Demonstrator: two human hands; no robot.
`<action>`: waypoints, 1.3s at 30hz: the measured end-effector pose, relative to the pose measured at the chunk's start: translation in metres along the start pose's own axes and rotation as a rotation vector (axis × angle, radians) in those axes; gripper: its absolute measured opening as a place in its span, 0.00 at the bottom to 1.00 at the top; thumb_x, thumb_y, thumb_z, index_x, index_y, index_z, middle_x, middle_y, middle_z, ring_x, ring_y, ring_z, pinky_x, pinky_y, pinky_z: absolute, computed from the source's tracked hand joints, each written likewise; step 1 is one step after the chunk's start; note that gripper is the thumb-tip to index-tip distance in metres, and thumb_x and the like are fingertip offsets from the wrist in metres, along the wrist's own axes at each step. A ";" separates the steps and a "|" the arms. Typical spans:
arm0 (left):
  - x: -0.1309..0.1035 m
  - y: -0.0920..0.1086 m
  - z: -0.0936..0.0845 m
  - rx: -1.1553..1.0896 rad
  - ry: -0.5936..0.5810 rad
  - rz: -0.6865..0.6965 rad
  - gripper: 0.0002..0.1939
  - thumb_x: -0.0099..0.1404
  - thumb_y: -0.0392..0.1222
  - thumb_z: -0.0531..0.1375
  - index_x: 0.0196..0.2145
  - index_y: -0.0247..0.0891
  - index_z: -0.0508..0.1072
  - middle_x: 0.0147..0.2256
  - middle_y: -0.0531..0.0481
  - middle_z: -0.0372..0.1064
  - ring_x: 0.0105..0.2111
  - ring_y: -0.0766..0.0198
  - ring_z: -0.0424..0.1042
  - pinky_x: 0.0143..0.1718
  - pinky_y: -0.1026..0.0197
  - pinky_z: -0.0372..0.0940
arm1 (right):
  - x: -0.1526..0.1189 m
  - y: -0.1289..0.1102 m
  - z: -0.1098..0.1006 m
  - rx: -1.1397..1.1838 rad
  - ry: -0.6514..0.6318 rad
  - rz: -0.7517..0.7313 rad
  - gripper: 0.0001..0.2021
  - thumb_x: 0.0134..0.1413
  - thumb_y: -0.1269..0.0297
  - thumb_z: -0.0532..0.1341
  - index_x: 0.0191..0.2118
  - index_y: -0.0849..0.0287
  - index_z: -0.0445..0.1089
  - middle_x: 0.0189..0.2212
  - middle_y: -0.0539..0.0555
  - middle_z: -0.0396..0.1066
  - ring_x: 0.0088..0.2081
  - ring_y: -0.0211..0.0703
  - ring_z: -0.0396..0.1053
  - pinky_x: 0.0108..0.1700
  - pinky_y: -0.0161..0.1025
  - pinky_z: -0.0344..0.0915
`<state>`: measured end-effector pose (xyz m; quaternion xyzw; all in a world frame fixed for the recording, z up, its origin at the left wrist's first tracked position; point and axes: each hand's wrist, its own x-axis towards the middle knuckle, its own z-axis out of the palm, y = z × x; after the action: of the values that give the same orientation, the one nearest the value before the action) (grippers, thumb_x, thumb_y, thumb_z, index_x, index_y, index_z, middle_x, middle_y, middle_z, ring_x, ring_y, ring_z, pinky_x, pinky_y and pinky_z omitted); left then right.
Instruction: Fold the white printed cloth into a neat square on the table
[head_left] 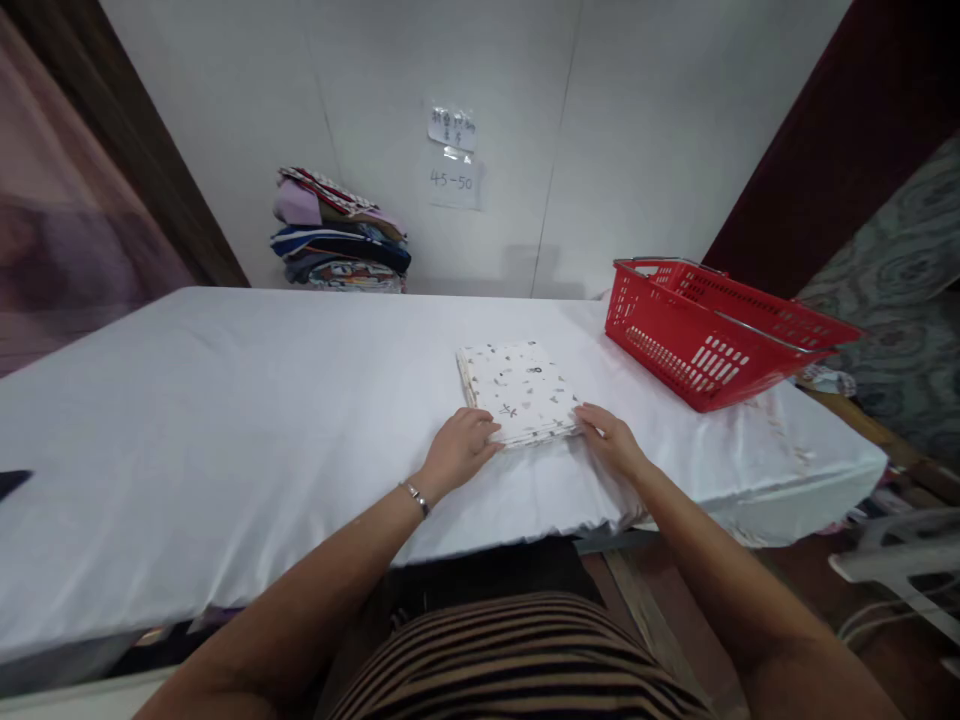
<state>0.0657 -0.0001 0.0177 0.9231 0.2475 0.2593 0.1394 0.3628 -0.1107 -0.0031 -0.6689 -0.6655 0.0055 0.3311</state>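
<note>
A folded white cloth with a small scattered print lies flat on the white-covered table, several layers showing along its near and left edges. At the cloth's near left corner is my left hand, its fingers closed on the edge; a bracelet circles that wrist. My right hand holds the near right corner, thumb and fingers together on it. The fingertips partly cover both corners.
A red plastic basket with metal handles stands at the table's right end. Folded fabrics are stacked at the back left against the wall. Two paper signs hang on the wall. A white plastic stool is at the lower right.
</note>
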 end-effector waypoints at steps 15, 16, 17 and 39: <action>0.003 0.001 0.001 0.145 0.001 0.147 0.11 0.67 0.40 0.50 0.35 0.39 0.72 0.37 0.48 0.70 0.41 0.59 0.64 0.41 0.54 0.59 | 0.017 -0.011 0.000 -0.156 0.018 -0.286 0.13 0.59 0.67 0.52 0.38 0.58 0.74 0.37 0.58 0.72 0.41 0.47 0.67 0.44 0.46 0.67; 0.003 0.002 0.001 0.160 -0.002 0.151 0.11 0.67 0.40 0.50 0.35 0.39 0.72 0.36 0.47 0.70 0.40 0.59 0.64 0.40 0.55 0.59 | 0.015 -0.011 0.001 -0.157 0.028 -0.291 0.13 0.60 0.67 0.52 0.39 0.58 0.74 0.37 0.58 0.72 0.41 0.47 0.67 0.44 0.46 0.67; 0.003 0.002 0.001 0.171 -0.009 0.154 0.11 0.67 0.40 0.50 0.34 0.39 0.72 0.36 0.47 0.70 0.40 0.59 0.64 0.40 0.55 0.59 | 0.013 -0.011 0.001 -0.159 0.031 -0.292 0.12 0.60 0.66 0.52 0.39 0.58 0.74 0.37 0.58 0.72 0.41 0.47 0.67 0.44 0.46 0.66; -0.001 0.004 0.001 0.217 -0.030 0.147 0.08 0.63 0.42 0.56 0.38 0.39 0.71 0.38 0.46 0.68 0.41 0.56 0.65 0.42 0.53 0.58 | -0.001 0.011 -0.003 -0.165 -0.070 -0.269 0.20 0.54 0.70 0.55 0.53 0.56 0.65 0.51 0.59 0.64 0.53 0.49 0.61 0.54 0.51 0.63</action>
<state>0.0672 -0.0045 0.0176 0.9522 0.2037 0.2266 0.0231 0.3733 -0.1119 -0.0064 -0.5981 -0.7584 -0.0702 0.2494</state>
